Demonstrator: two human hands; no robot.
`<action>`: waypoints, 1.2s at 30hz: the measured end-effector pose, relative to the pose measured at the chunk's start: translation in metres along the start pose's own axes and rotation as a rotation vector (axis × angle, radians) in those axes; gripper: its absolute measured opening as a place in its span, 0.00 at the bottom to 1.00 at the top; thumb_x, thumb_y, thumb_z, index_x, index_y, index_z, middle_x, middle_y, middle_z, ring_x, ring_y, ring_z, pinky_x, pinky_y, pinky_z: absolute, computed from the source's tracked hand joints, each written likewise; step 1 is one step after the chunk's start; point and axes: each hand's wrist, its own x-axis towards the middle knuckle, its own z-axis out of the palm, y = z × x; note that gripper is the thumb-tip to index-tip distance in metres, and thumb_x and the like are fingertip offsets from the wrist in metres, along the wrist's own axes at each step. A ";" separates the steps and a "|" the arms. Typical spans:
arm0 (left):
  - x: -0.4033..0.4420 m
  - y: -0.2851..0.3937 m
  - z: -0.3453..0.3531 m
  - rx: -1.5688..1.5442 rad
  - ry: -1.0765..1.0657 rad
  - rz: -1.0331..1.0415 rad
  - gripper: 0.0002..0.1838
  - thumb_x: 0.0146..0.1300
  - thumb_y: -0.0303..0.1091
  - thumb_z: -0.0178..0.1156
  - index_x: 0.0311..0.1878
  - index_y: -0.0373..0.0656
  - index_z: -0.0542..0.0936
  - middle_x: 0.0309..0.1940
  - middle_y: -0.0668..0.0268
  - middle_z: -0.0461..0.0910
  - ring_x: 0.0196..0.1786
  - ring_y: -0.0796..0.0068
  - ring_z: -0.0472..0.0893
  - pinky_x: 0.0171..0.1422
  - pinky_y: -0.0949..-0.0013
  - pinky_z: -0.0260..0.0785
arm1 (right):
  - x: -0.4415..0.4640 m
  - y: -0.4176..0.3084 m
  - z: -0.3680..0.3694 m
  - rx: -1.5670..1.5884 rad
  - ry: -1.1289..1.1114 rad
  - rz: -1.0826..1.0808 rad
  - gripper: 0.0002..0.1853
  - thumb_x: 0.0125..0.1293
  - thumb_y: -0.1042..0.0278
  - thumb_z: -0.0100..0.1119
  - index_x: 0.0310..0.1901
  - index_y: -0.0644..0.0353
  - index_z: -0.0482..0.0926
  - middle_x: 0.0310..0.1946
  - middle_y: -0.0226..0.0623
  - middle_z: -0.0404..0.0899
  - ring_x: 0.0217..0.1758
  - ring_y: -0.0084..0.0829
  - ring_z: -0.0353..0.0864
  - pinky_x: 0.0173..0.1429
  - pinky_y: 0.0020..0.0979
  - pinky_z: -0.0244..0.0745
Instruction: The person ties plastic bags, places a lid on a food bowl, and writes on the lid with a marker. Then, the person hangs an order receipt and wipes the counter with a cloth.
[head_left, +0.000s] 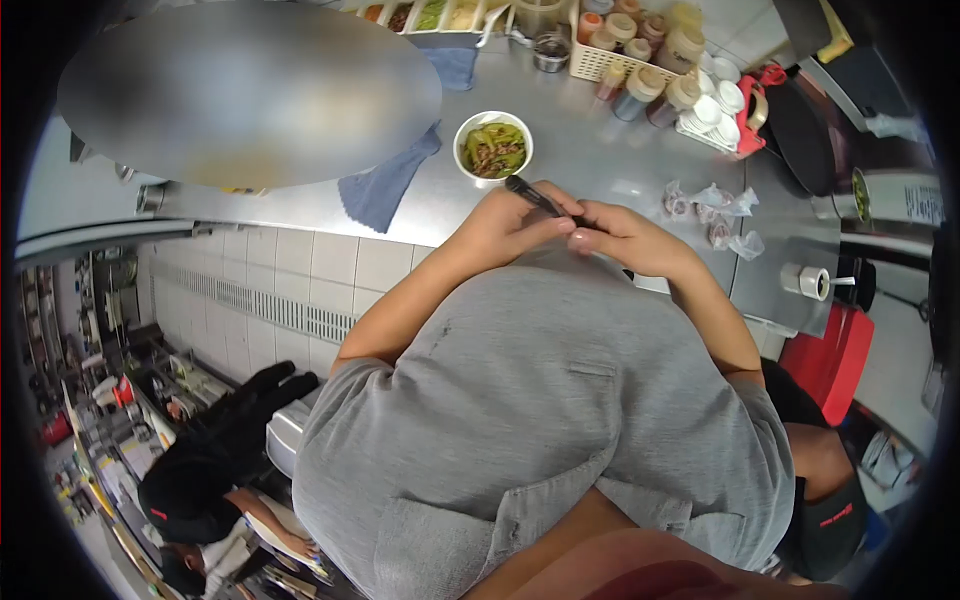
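My left hand (pixel 508 226) is closed around a slim black pen (pixel 532 195), which slants across its fingers in front of my belly. The fingers of my right hand (pixel 630 238) are closed at the pen's lower end, and the two hands' fingertips meet there. Just beyond my left hand, a white bowl (pixel 459 163) stands on the steel counter (pixel 590 160), holding green vegetable pieces and browned bits. A blue cloth (pixel 382 188) lies to the left of the bowl.
A basket of squeeze bottles (pixel 588 62) stands at the back, near white lids (pixel 712 110). Small plastic-wrapped bundles (pixel 715 205) and a white cup (pixel 806 281) sit to the right. A red bin (pixel 835 365) is below. Another person (pixel 195 480) bends at lower left. A blurred oval hides the upper left.
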 end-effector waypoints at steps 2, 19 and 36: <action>0.004 -0.016 0.006 -0.069 0.042 0.023 0.10 0.71 0.31 0.64 0.50 0.38 0.83 0.42 0.63 0.87 0.46 0.74 0.85 0.52 0.71 0.76 | -0.002 0.021 -0.001 0.141 -0.036 0.075 0.21 0.78 0.52 0.55 0.57 0.64 0.75 0.43 0.33 0.79 0.46 0.23 0.77 0.52 0.30 0.76; 0.118 0.258 -0.109 0.701 0.622 1.120 0.09 0.55 0.20 0.73 0.36 0.39 0.82 0.30 0.65 0.81 0.31 0.73 0.78 0.36 0.73 0.71 | 0.005 0.226 -0.046 -0.540 1.007 0.279 0.34 0.66 0.48 0.66 0.62 0.69 0.71 0.56 0.61 0.76 0.60 0.55 0.76 0.63 0.49 0.71; 0.325 0.494 -0.212 1.523 1.097 0.598 0.17 0.66 0.44 0.62 0.55 0.53 0.85 0.63 0.54 0.77 0.70 0.47 0.71 0.69 0.37 0.65 | -0.045 0.242 -0.035 -0.310 1.143 0.258 0.28 0.58 0.57 0.72 0.58 0.62 0.77 0.55 0.52 0.79 0.59 0.56 0.73 0.67 0.50 0.65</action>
